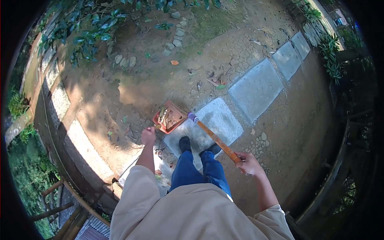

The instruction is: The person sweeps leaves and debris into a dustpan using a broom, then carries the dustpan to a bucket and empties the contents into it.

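Observation:
My left hand (pixel 148 136) is closed around the short handle of an orange-red dustpan (pixel 171 105). Dry leaves and twigs (pixel 165 117) lie inside the pan, which is low over the ground at the edge of a paving slab (pixel 212 116). In my right hand (pixel 249 164) is the upper end of a broom (pixel 216 139) with a brown handle and purple binding. The broom slants down and left, its head reaching the right side of the dustpan. The bristles are hard to make out.
My shoes (pixel 185 144) stand on the near slab. More slabs (pixel 256 90) run to the upper right over cracked soil. Leafy branches (pixel 94 34) hang at upper left. Small stones (pixel 178 34) line a bed, and a bamboo railing (pixel 60 204) is at lower left.

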Demonstrator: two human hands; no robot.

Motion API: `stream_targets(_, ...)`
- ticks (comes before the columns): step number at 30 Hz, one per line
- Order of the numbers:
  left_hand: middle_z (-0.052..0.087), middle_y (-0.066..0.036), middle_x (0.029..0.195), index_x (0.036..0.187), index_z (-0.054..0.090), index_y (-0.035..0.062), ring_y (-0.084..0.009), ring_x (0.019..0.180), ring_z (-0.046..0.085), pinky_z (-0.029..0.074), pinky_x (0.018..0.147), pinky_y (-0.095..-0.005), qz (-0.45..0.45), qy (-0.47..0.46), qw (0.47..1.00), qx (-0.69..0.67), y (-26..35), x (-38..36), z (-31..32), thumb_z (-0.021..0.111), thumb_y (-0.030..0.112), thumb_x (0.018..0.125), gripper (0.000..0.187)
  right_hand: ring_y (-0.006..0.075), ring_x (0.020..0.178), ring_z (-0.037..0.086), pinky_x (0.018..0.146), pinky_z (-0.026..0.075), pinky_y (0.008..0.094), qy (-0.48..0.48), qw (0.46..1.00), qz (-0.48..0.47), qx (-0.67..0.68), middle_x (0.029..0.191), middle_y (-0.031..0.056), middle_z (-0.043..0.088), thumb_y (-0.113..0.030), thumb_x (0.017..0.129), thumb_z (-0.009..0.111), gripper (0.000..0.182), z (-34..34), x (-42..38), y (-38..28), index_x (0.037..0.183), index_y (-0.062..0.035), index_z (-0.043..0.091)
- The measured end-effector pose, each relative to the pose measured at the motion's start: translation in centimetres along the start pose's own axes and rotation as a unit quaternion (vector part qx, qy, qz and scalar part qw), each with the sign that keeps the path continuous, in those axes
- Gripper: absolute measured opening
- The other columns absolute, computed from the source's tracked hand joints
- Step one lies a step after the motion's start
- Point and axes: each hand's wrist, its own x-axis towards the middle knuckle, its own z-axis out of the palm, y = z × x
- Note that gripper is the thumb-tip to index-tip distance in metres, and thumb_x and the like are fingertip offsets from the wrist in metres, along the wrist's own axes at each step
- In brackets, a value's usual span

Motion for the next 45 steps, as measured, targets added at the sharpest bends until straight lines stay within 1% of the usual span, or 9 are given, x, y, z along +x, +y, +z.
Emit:
stream_targets(6, 0.07, -0.02, 0.102, 0.103, 0.071, 0.0094, -0.0387, 0.098, 0.067, 0.054, 0.085, -0.0493, 0.048, 0.009, 0.999, -0.001, 1.3, 0.8, 1.3, 0.059, 0.046, 0.087, 0.041, 0.0126, 0.048, 0.056, 0.045, 0.044, 0.0292, 0.048, 0.998, -0.022, 0.021, 0.075, 0.01, 0.065, -0.004, 0.073, 0.068, 0.064, -1.8, 0.7, 0.7, 0.136, 0.0016, 0.055)
stream_targets(13, 0.07, -0.02, 0.105, 0.106, 0.071, 0.013, -0.0391, 0.101, 0.067, 0.053, 0.088, -0.0491, 0.008, -0.011, 1.0, 0.008, 7.5, 0.1, 2.0, 0.056, 0.05, 0.088, 0.044, 0.0138, 0.05, 0.058, 0.048, 0.045, 0.0307, 0.122, 0.989, -0.064, -0.049, 0.081, 0.0141, 0.067, -0.005, 0.072, 0.071, 0.067, -4.2, 3.3, -0.2, 0.136, 0.0034, 0.054)
stream_targets(16, 0.07, -0.02, 0.106, 0.107, 0.07, 0.013, -0.0401, 0.101, 0.066, 0.053, 0.087, -0.0497, 0.015, -0.015, 1.0, 0.013, 9.5, 0.1, 2.7, 0.054, 0.052, 0.089, 0.046, 0.0238, 0.067, 0.07, 0.065, 0.053, 0.0353, 0.142, 0.983, -0.058, -0.096, 0.085, 0.0213, 0.071, -0.015, 0.07, 0.07, 0.067, -6.2, 4.3, -2.1, 0.134, 0.0003, 0.057)
stream_targets(22, 0.07, -0.02, 0.105, 0.109, 0.069, 0.0118, -0.0399, 0.1, 0.067, 0.054, 0.086, -0.0508, 0.041, -0.013, 0.999, 0.016, 13.5, 1.4, 4.6, 0.052, 0.051, 0.091, 0.046, 0.0238, 0.066, 0.069, 0.067, 0.053, 0.0352, 0.142, 0.985, -0.034, -0.093, 0.079, 0.0189, 0.07, -0.016, 0.069, 0.071, 0.067, -9.6, 8.6, -2.9, 0.133, -0.0005, 0.058)
stream_targets(28, 0.07, -0.02, 0.105, 0.111, 0.068, 0.0103, -0.0394, 0.099, 0.067, 0.054, 0.085, -0.0511, 0.027, -0.022, 0.999, 0.011, 16.7, 1.8, 6.4, 0.054, 0.045, 0.091, 0.043, 0.021, 0.061, 0.066, 0.064, 0.052, 0.0347, 0.097, 0.993, 0.009, -0.061, 0.072, 0.0161, 0.068, -0.015, 0.07, 0.07, 0.065, -10.9, 11.2, -2.1, 0.133, -0.0007, 0.059)
stream_targets(29, 0.07, -0.02, 0.105, 0.111, 0.068, 0.0106, -0.0395, 0.099, 0.067, 0.054, 0.085, -0.0512, 0.029, -0.022, 0.999, 0.01, 16.9, 2.0, 6.8, 0.055, 0.044, 0.09, 0.042, 0.0185, 0.055, 0.063, 0.057, 0.05, 0.0336, 0.093, 0.993, -0.01, -0.079, 0.072, 0.0147, 0.068, -0.011, 0.071, 0.069, 0.063, -11.1, 11.2, -1.7, 0.132, 0.0006, 0.059)
stream_targets(32, 0.069, -0.021, 0.104, 0.112, 0.068, 0.011, -0.0398, 0.099, 0.067, 0.054, 0.085, -0.0511, 0.041, -0.018, 0.999, -0.008, 16.6, 2.9, 8.1, 0.056, 0.043, 0.09, 0.04, 0.0155, 0.05, 0.058, 0.051, 0.046, 0.0311, 0.015, 0.999, -0.006, 0.051, 0.075, 0.0131, 0.068, -0.006, 0.071, 0.068, 0.062, -13.0, 10.4, -0.1, 0.132, 0.0022, 0.059)
stream_targets(35, 0.069, -0.021, 0.104, 0.112, 0.067, 0.0109, -0.0401, 0.099, 0.066, 0.053, 0.084, -0.0511, 0.031, -0.013, 0.999, -0.019, 17.6, 2.7, 7.4, 0.056, 0.042, 0.09, 0.04, 0.0131, 0.047, 0.054, 0.047, 0.044, 0.0294, -0.016, 0.998, 0.015, 0.052, 0.078, 0.0124, 0.068, -0.003, 0.071, 0.067, 0.062, -14.2, 7.6, -1.2, 0.133, 0.0028, 0.058)
stream_targets(45, 0.07, -0.023, 0.098, 0.105, 0.07, 0.0091, -0.0417, 0.096, 0.067, 0.053, 0.083, -0.0514, 0.027, 0.019, 0.999, -0.034, 17.4, 3.4, 6.8, 0.057, 0.044, 0.087, 0.042, 0.0129, 0.048, 0.056, 0.047, 0.044, 0.0303, 0.03, 0.999, -0.022, 0.025, 0.077, 0.0126, 0.066, -0.005, 0.072, 0.068, 0.064, -16.0, 7.0, -3.0, 0.134, 0.005, 0.055)
